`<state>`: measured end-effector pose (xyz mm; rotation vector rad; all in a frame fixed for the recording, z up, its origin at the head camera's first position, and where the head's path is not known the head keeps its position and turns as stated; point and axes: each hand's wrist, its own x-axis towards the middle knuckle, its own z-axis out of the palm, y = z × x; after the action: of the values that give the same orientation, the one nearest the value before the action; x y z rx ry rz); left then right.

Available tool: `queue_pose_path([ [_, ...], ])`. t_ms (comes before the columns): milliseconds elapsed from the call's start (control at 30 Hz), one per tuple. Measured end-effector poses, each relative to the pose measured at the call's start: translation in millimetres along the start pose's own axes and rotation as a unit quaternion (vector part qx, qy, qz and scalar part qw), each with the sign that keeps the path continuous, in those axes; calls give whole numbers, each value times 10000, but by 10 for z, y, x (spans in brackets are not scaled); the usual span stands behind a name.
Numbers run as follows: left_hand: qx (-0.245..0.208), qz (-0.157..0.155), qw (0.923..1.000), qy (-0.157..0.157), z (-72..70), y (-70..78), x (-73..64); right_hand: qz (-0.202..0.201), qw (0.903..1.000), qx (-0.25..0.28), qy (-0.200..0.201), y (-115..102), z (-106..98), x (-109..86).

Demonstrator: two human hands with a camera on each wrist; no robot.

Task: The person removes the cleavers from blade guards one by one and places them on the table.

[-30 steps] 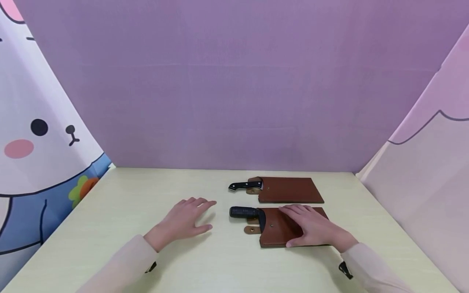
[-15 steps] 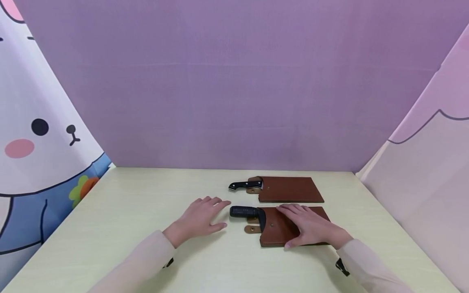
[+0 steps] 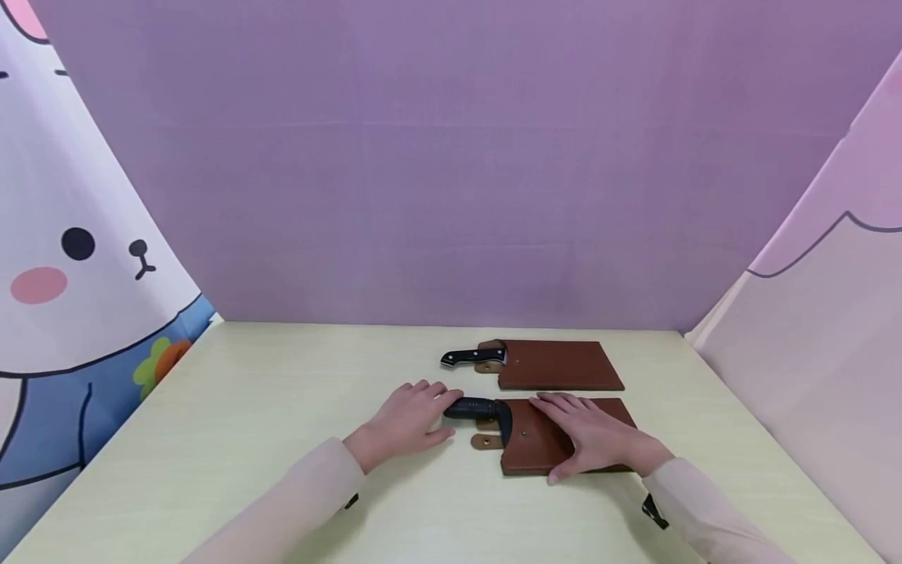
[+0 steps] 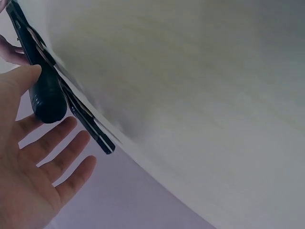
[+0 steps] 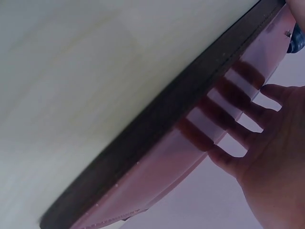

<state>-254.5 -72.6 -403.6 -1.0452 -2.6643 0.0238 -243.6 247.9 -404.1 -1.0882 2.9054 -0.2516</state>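
My left hand [image 3: 405, 423] is at the butt of a thick black knife handle [image 3: 476, 408]. In the left wrist view the thumb and index finger lie on either side of that handle [image 4: 47, 101]; the other fingers are spread and loose. The handle sticks out to the left from a brown leather knife sheath [image 3: 524, 454], which hides the blade. My right hand [image 3: 599, 436] rests on the sheath, fingers spread across its top and thumb by the near edge. In the right wrist view the fingertips touch the sheath's [image 5: 162, 174] glossy face.
Behind lies a second brown sheath [image 3: 560, 364], holding a knife with a riveted black handle [image 3: 474, 357]. An unfastened snap strap [image 3: 485, 442] juts left from the nearer sheath. The pale table [image 3: 296, 376] meets a purple backdrop [image 3: 451, 172] at the rear, with printed cloth on both sides.
My left hand has moved right across the table to the thick black handle's end. The right hand has shifted very slightly left on the sheath. Both sheathed knives lie where they were.
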Motion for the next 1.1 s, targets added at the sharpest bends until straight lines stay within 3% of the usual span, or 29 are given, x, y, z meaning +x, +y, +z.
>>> queue_pose_path([
  [733,383,315,9988,-23,96,116,248,149,9997,47,-172,39,1,-10],
  [1100,267,391,9989,-51,120,175,342,182,9997,-50,-121,53,13,-12],
])
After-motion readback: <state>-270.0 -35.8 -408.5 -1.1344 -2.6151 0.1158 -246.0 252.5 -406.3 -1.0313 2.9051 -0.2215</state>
